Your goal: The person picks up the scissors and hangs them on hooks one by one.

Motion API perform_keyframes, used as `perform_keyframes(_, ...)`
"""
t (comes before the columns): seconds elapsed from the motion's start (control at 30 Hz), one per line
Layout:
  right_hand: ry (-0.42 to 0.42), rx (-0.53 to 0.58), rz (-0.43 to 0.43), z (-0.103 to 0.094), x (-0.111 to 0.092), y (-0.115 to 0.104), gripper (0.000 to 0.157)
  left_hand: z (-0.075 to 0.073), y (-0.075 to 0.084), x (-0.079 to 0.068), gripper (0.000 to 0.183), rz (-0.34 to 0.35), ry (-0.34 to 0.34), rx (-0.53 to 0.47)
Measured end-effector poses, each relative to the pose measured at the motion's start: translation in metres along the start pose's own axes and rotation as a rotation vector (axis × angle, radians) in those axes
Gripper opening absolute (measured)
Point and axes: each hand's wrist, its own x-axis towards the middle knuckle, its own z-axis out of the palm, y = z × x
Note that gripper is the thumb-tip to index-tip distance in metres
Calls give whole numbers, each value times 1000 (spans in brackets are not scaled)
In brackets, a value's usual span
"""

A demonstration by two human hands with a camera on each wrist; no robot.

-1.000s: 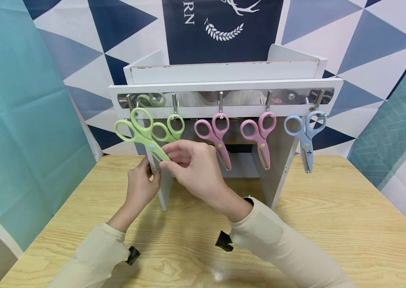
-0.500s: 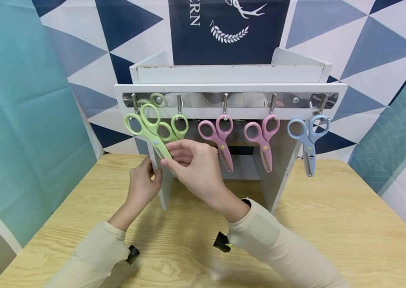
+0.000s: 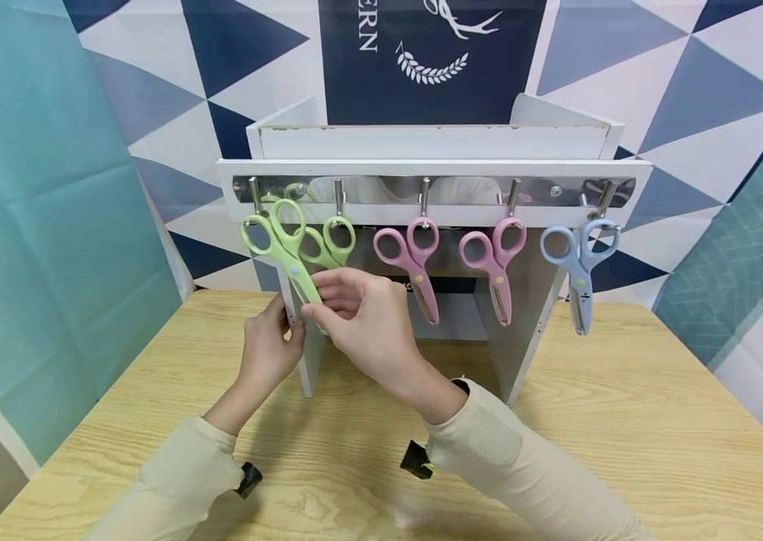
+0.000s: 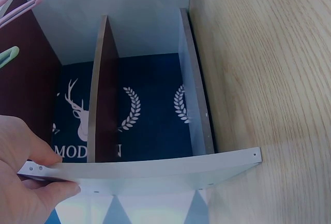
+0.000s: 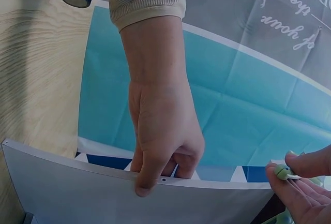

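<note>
My right hand pinches the blade end of a pair of light green scissors between thumb and fingers. The scissors tilt with their handle rings up, close to the leftmost hook; whether a ring sits on that hook I cannot tell. Lower and to the left, my left hand grips the front edge of the white shelf's left side panel, thumb on one face and fingers on the other. A second pair of green scissors hangs on the neighbouring hook, its blades hidden behind my right hand.
Two pink pairs of scissors and a blue pair hang from hooks farther right. The metal hook strip runs across the front of the white shelf. Below is a wood-grain table; patterned cloth stands behind.
The held green scissors have shifted slightly right and become more upright, their rings coming nearer the leftmost hook. The head view has shifted a little. My left hand keeps its grip on the panel.
</note>
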Motion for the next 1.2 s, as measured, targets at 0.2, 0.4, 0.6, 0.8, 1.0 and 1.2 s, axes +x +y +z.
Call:
perform_keyframes(0.2, 3, 5, -13, 1, 0, 1, 26, 0, 0, 0, 24, 4, 2, 3)
perform_keyframes(0.4, 8, 12, -21, 1, 1, 1, 25, -1, 0, -1, 24, 8, 7, 18)
perform_keyframes(0.6, 4, 18, -29, 1, 1, -1, 25, -1, 0, -1, 25, 9, 12, 33)
perform_keyframes(0.8, -7, 28, -49, 3, 3, -1, 24, -1, -1, 0, 26, 19, 15, 43)
perform_keyframes(1.0, -24, 32, -58, 6, 3, -2, 23, 0, -1, -1, 24, 33, 22, 51)
perform_keyframes(1.2, -33, 30, -65, 9, 4, -2, 21, 2, -3, -1, 15, 87, 60, 105)
